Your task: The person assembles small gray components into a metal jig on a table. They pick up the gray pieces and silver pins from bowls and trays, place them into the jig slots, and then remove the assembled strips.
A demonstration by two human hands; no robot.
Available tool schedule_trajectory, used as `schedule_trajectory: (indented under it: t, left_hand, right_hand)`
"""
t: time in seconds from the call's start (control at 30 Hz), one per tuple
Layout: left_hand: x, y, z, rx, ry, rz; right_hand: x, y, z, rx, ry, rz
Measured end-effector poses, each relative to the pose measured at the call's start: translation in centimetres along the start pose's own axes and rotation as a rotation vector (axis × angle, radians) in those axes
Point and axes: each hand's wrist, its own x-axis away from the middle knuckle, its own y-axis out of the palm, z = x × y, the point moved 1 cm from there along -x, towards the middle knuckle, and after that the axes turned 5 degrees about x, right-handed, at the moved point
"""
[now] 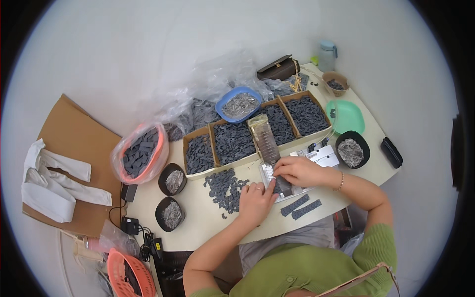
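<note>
Both my hands are at a small white fixture (266, 173) near the table's front edge, with dark grey pieces on it. My right hand (303, 171) reaches over it from the right, thumb and fingers pinched together. Whatever they hold is too small to make out. My left hand (256, 204) lies at the fixture's left side, fingers bent and bunched, index fingertip against it. What sits under those fingers is hidden. A clear-topped long tray (265, 138) leads back from the fixture. Loose small grey pieces (225, 190) lie left of my left hand; two grey strips (301, 206) rest in front.
Behind stands a divided cardboard box (242, 161) of grey pieces, with a blue bowl (218, 110) of metal pins on it. Black bowls (160, 222) of pins stand left, another black bowl (366, 148) right. A green tray (352, 116), pink basket (161, 153) and cables (147, 242) surround these.
</note>
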Motion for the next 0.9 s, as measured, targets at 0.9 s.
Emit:
schedule_trajectory:
  t: [0.9]
  left_hand:
    - [-1.5, -2.4, -7.1, 0.681, -0.383, 0.027]
  right_hand:
    - [-2.5, 1.2, -1.1, 0.271, -0.008, -0.07]
